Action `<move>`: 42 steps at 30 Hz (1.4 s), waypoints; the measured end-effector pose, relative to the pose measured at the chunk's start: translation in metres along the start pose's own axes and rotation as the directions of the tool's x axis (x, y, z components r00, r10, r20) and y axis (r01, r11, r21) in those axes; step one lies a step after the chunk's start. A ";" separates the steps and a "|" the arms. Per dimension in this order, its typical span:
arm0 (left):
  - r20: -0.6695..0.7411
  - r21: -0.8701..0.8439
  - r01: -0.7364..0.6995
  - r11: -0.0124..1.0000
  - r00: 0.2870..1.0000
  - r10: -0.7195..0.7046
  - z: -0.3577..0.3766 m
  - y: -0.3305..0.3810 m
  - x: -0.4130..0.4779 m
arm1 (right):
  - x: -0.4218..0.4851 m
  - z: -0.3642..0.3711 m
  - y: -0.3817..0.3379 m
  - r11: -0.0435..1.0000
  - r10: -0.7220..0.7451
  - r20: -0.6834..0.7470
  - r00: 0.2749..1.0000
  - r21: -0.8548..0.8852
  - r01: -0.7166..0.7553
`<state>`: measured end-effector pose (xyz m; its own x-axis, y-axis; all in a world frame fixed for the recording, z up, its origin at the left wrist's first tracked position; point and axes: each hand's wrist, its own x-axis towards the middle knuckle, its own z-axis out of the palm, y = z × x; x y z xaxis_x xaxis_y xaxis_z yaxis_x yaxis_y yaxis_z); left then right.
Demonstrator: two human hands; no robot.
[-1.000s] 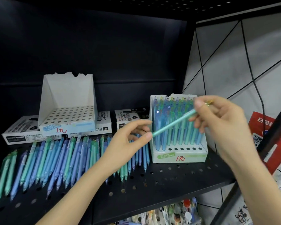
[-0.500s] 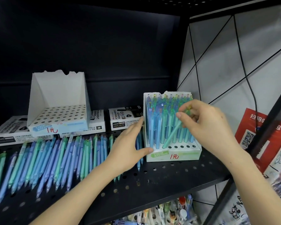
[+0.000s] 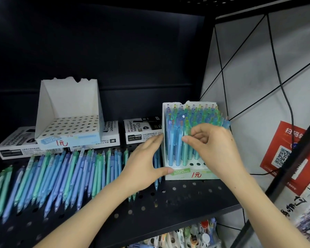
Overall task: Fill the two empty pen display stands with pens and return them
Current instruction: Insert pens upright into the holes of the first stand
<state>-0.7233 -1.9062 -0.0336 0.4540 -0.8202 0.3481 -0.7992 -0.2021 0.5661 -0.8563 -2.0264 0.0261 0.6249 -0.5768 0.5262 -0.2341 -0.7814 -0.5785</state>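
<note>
The black perforated shelf (image 3: 168,203) is stretching across the lower half of the frame, and the white wall panel (image 3: 249,68) crossed with thin black lines is filling the upper right. A long row of loose pens (image 3: 52,176) in blue, teal and mint is lying side by side on the shelf from the left edge toward the centre, tips pointing toward me. Behind them, at centre left, the empty pen display stand (image 3: 68,122) is sitting on white permanent marker boxes (image 3: 111,133), its grid of holes showing nothing in it. The filled pen display stand (image 3: 195,174) is standing upright on the shelf right of centre, packed with upright pens, with a couple of front-row holes showing dark. A red QR-code poster (image 3: 284,154) is hanging at the right edge, with a black cable (image 3: 290,113) running down the wall over it. My left hand (image 3: 143,165) is reaching in from the lower left with fingers straight, lying flat against the filled stand's left wall while the thumb is touching its front lower corner; it is gripping nothing. My right hand (image 3: 217,147) is coming in from the lower right in front of that stand, fingers curled, thumb and forefinger pinching a mint pen (image 3: 186,149) that is standing upright in the front row. Blurred stationery is showing below the shelf at bottom centre.
</note>
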 end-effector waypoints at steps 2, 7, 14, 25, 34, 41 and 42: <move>-0.001 0.013 0.003 1.000 1.000 -0.003 -0.001 0.001 0.000 | -0.001 0.001 0.000 1.000 -0.009 -0.006 1.000 -0.018 0.009; -0.008 0.064 0.008 0.998 1.000 -0.008 -0.010 0.005 -0.004 | -0.015 0.000 -0.007 0.991 -0.101 -0.255 0.962 -0.106 0.076; -0.256 0.113 0.191 0.975 0.954 -0.157 -0.067 -0.016 -0.041 | -0.038 0.037 -0.042 0.961 -0.269 -0.064 0.961 0.046 0.272; -0.537 0.153 0.779 0.608 0.582 -0.611 -0.163 -0.100 -0.156 | -0.033 0.149 -0.089 0.885 -0.384 0.384 0.840 -0.106 0.453; -0.341 -0.153 0.824 0.546 0.475 -0.811 -0.166 -0.112 -0.147 | -0.029 0.181 -0.126 0.928 -0.244 0.497 0.833 -0.129 0.349; -0.264 -0.168 0.867 0.469 0.419 -0.869 -0.166 -0.110 -0.129 | -0.029 0.180 -0.122 0.991 -0.133 0.519 0.844 0.075 0.110; -0.251 -0.165 0.871 0.462 0.416 -0.874 -0.166 -0.109 -0.127 | -0.028 0.178 -0.122 0.992 -0.122 0.523 0.843 0.091 0.087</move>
<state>-0.6282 -1.6908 -0.0158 0.9863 -0.0299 -0.1625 0.0916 -0.7195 0.6884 -0.7129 -1.8725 -0.0291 0.9453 -0.2667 0.1880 -0.1104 -0.8036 -0.5848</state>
